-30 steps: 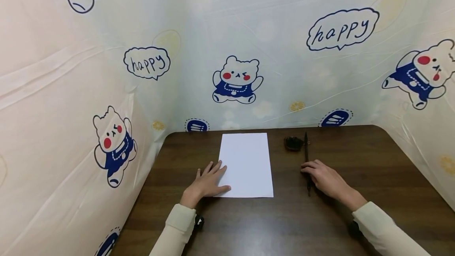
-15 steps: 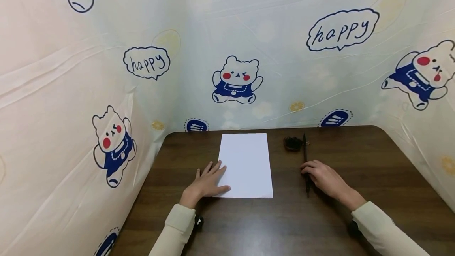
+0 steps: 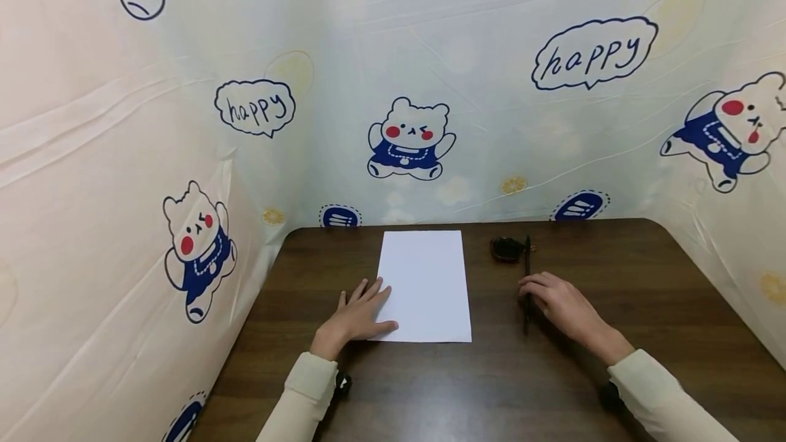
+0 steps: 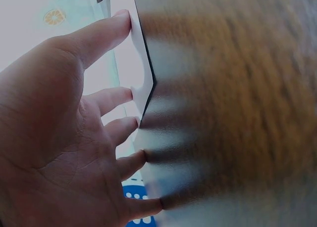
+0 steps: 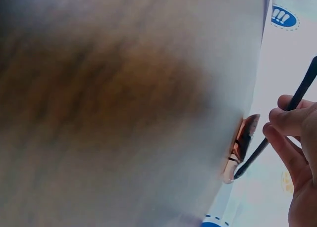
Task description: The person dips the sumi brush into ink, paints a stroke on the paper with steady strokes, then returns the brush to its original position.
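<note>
In the head view a white sheet of paper [image 3: 425, 285] lies on the dark wooden table. My left hand [image 3: 353, 319] is spread flat over the sheet's lower left side, thumb and index finger on the paper; the left wrist view shows the outer fingertips [image 4: 153, 205] down on the table past its edge. To the right, my right hand [image 3: 561, 309] pinches a thin dark writing brush [image 5: 257, 150] between thumb and fingers. The brush's far end overlaps the side of a small black ink dish [image 3: 506, 249]; the fingers hide part of its shaft.
The table [image 3: 430, 394] has rounded far corners. Pale cloth [image 3: 331, 155] printed with bears and "happy" bubbles rises behind it and along both sides. A small pale piece [image 5: 230, 171] lies beside the dish. Dark wrist devices [image 3: 344, 384] sit under the sleeves.
In my right hand the brush has turned slightly, its near end swinging left and its far end dropping a little nearer. My left hand and the paper have stayed in place.
</note>
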`<state>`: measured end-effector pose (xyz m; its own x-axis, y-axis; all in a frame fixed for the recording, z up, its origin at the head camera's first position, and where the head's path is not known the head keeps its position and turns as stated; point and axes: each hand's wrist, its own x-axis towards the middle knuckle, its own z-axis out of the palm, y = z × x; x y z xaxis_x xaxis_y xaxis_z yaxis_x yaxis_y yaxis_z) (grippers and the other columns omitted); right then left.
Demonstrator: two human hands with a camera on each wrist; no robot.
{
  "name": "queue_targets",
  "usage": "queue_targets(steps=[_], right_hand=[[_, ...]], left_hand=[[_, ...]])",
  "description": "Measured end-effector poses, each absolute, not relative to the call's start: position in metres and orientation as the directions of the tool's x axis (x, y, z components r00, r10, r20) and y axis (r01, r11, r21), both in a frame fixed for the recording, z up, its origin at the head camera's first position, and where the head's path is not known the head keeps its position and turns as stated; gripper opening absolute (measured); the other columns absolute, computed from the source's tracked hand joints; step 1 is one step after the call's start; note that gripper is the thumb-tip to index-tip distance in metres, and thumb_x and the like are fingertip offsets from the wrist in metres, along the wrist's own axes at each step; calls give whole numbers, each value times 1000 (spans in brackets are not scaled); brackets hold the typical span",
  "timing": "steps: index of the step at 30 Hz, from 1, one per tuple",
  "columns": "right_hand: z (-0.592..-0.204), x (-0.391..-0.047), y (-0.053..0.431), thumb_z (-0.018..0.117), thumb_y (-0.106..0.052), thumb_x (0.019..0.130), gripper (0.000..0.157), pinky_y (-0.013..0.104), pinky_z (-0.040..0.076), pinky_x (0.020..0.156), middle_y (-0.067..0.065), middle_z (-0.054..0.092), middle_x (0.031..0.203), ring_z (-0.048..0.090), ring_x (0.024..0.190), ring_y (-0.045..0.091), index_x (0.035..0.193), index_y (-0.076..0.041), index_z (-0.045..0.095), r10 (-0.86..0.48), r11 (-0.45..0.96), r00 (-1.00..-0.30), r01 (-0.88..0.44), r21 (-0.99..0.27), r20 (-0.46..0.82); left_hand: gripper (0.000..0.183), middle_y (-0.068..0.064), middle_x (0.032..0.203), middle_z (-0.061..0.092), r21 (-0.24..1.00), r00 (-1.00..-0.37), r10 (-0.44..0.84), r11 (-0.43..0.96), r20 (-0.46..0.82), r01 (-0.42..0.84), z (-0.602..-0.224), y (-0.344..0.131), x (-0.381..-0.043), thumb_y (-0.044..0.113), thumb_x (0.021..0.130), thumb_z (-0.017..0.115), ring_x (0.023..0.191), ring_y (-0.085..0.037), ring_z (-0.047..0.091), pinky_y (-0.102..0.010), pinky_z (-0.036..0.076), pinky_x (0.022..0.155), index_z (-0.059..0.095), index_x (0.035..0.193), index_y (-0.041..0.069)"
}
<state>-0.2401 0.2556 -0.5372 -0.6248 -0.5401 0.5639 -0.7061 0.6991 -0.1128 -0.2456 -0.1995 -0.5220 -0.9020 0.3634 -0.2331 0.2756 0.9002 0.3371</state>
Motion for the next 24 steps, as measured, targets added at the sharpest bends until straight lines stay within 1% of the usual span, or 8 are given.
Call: queue_targets(steps=[5,11,18,21,24], right_hand=[[-531,-242,256,82,16,77,34,46,63,81,9,77,115,74,104,26,101,-8,79,-534,696,-612,-710,-108,583],[-524,-241,256,85,15,76,36,45,64,80,8,77,116,74,104,25,102,-9,80,-520,701,-612,-705,-113,595],[-513,-239,256,87,13,76,38,44,64,78,8,77,117,74,104,25,106,-8,80,-517,702,-589,-707,-87,622],[-507,-239,257,86,14,75,41,43,63,76,7,77,118,73,103,24,109,-9,79,-513,703,-578,-707,-76,635],[-502,-238,257,84,16,76,43,42,63,75,7,77,118,73,103,23,110,-9,79,-515,700,-561,-712,-61,648]], left_hand=[[87,-6,180,17,341,-902,361,900,-236,271,-523,-200,-246,61,98,66,167,-41,8,-80,6,125,34,169,22],[87,-6,180,17,340,-902,363,900,-234,274,-525,-201,-246,61,98,66,167,-41,8,-80,6,125,34,169,22],[87,-6,180,17,337,-904,361,901,-230,275,-527,-200,-244,61,98,66,167,-41,8,-80,6,125,34,169,23],[87,-5,181,16,331,-904,361,903,-231,276,-528,-201,-244,62,98,66,167,-40,7,-80,6,125,33,169,24],[88,-6,180,18,334,-904,363,901,-225,278,-528,-200,-244,60,97,67,167,-41,8,-80,6,124,34,169,22]])
